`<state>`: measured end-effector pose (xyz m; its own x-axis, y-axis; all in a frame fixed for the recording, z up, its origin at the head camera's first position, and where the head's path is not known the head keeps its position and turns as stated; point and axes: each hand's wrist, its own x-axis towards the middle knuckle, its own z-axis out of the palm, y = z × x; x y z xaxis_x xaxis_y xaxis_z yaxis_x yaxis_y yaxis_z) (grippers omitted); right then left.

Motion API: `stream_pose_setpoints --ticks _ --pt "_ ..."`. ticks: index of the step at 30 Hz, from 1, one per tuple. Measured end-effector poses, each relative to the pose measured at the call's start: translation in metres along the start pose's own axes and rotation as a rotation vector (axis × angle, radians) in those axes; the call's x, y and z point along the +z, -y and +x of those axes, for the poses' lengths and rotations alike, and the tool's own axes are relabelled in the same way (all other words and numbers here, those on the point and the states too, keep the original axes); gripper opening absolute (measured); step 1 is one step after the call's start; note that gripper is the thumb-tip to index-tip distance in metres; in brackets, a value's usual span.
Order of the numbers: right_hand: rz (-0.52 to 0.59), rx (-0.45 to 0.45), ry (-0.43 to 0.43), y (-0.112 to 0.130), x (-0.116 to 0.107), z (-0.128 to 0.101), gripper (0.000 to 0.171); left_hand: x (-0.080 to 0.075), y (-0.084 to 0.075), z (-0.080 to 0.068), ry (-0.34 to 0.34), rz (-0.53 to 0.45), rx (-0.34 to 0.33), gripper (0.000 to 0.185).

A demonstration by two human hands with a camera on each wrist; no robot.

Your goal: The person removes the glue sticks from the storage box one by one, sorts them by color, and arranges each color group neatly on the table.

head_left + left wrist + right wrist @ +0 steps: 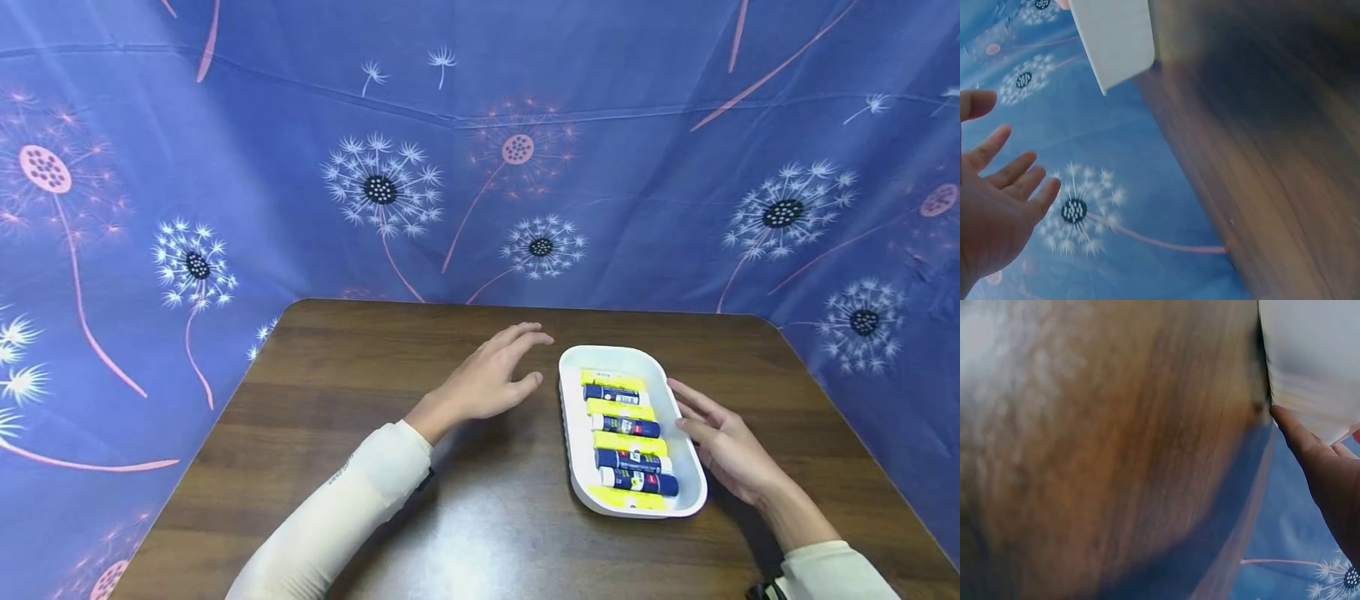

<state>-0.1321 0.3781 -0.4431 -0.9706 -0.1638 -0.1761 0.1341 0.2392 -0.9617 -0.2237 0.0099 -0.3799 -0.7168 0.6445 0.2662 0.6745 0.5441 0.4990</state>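
Note:
A white oblong tray [573,446] lies on the brown wooden table [360,400], holding several glue sticks [626,427] with blue bodies and yellow caps, laid crosswise in a row. My left hand [491,375] hovers open just left of the tray's far end, fingers spread and holding nothing. In the left wrist view the open left hand [997,206] shows at the left, the tray [1116,37] at the top. My right hand [720,442] lies open against the tray's right side, straight fingers touching its rim. The right wrist view shows a fingertip [1288,422] against the tray [1310,356].
A blue cloth with dandelion prints [450,167] hangs behind and around the table. The table's far edge [525,307] runs just beyond the tray. Cream sleeves [337,508] cover both forearms.

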Motion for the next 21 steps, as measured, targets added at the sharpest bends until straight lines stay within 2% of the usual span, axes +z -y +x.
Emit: stream_pose_setpoints --ticks 5,9,15,21 --pt "0.024 0.000 0.011 0.000 0.000 -0.001 0.066 0.014 -0.009 0.027 0.070 -0.035 0.047 0.048" --pt "0.037 -0.007 0.020 0.001 0.001 0.000 0.067 0.024 -0.011 0.046 0.141 -0.045 0.045 0.044" --pt "0.003 -0.001 0.032 0.006 0.000 0.003 0.068 0.034 -0.008 0.068 0.249 0.014 0.057 0.042" --pt "-0.006 0.012 0.041 0.007 -0.003 -0.001 0.069 0.044 -0.019 0.086 0.362 0.053 0.088 0.042"
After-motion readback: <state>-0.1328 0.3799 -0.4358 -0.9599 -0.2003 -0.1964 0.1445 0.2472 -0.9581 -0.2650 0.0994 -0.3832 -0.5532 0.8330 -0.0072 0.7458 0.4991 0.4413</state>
